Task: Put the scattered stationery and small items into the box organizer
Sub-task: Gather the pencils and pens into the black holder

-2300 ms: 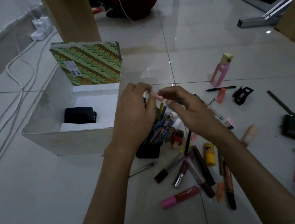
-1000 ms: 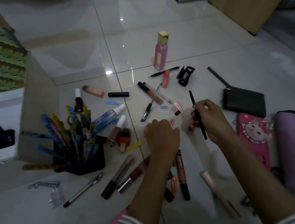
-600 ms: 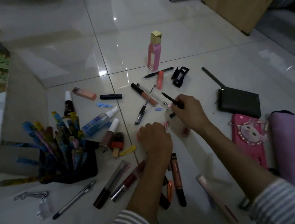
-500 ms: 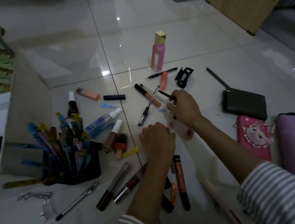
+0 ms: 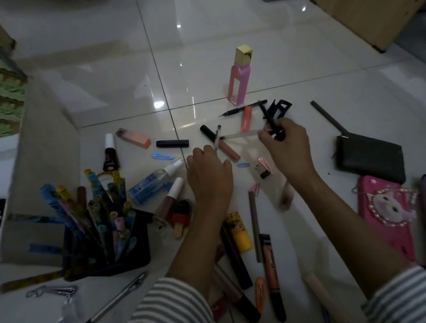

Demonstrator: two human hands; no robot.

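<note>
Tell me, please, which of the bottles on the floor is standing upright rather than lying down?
The tall pink bottle with the gold cap, at the far edge of the pile. The clear spray bottle lies on its side.

This looks like a room in a home. The floor (image 5: 111,75) is made of big shiny pale tiles, and everything lies right on it. A tall pink bottle (image 5: 239,81) stands in the middle. Near the bottle lie lip glosses, pens and hair clips. Far to the left of the bottle is a cardboard box (image 5: 48,150). Behind the bottle, to the right, stands wooden furniture (image 5: 373,0).
</note>
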